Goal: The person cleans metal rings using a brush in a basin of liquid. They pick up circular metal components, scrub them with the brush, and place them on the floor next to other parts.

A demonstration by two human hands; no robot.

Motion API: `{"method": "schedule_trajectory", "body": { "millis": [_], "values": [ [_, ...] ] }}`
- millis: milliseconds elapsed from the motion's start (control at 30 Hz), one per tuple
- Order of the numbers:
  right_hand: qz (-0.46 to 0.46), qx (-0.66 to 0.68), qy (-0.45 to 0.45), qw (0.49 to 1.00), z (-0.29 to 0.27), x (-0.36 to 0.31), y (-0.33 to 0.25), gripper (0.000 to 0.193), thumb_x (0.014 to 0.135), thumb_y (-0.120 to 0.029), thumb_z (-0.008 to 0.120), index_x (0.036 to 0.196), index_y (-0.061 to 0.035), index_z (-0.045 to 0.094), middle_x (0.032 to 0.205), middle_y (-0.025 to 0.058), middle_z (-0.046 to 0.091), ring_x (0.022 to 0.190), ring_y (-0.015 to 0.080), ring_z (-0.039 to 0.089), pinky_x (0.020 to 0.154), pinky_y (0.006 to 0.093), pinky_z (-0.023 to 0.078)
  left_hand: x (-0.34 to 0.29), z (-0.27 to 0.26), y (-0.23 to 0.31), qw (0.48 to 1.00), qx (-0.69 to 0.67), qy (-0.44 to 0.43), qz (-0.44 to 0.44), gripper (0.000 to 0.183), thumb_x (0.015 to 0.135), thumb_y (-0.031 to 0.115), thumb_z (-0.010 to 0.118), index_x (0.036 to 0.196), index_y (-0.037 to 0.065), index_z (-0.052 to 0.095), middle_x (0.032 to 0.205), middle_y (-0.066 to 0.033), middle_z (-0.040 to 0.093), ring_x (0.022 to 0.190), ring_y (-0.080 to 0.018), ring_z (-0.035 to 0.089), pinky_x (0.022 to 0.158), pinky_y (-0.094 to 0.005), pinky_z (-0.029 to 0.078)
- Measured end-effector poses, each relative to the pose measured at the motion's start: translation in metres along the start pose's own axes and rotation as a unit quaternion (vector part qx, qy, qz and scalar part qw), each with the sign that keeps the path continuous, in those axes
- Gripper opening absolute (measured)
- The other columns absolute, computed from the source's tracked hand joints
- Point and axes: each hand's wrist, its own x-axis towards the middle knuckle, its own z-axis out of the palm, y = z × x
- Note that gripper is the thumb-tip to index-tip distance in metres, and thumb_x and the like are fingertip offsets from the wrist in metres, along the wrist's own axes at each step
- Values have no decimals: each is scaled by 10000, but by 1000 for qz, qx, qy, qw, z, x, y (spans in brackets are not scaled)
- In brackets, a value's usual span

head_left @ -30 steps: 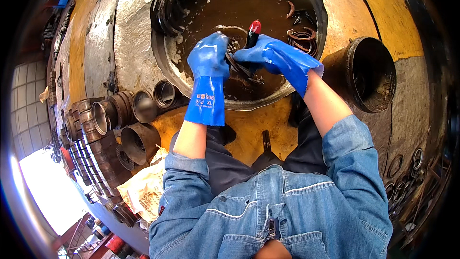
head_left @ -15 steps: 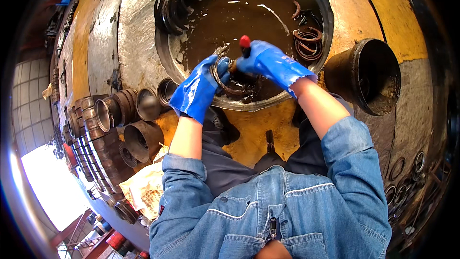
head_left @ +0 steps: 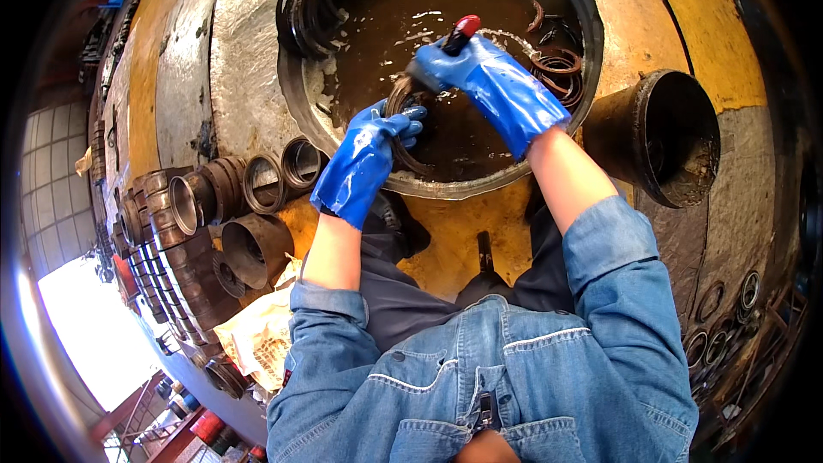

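Observation:
My left hand (head_left: 367,150), in a blue rubber glove, is closed round a dark, grimy metal ring (head_left: 408,159) above the near part of a round basin (head_left: 467,186). My gloved right hand (head_left: 480,73) grips a brush by its black handle with a red end (head_left: 465,26). The brush head is mostly hidden by the glove and blurred, close to the top of the ring. Brown, foamy liquid (head_left: 429,13) fills the basin.
Dark rings (head_left: 300,13) lean at the basin's left side, and rusty rings (head_left: 559,69) lie at its right. A large metal cylinder (head_left: 677,137) lies to the right. Metal sleeves (head_left: 261,183) and a patterned bag (head_left: 257,334) are on the left.
My right hand has moved up with the brush, its red end now farther away. My left hand has shifted slightly, with the ring turned more edge-on.

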Motion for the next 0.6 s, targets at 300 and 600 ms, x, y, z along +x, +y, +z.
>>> {"method": "schedule_trajectory", "body": {
  "millis": [300, 600],
  "values": [
    [126, -210, 149, 958, -4, -19, -5, 404, 871, -404, 638, 1026, -53, 767, 1035, 192, 770, 1004, 366, 737, 906, 437, 572, 3, -2, -7, 992, -94, 82, -13, 438, 973, 152, 630, 1365, -33, 569, 1211, -192, 732, 989, -269, 720, 914, -387, 570],
    [-157, 17, -7, 987, 52, -35, -4, 270, 871, -335, 712, 966, -89, 769, 936, 122, 776, 785, 256, 723, 781, 367, 600, 42, -19, -11, 949, -230, 136, -164, 584, 1063, 549, 513, 1348, 60, 656, 1243, -145, 724, 1100, -323, 711, 1003, -457, 552]
  ]
}}
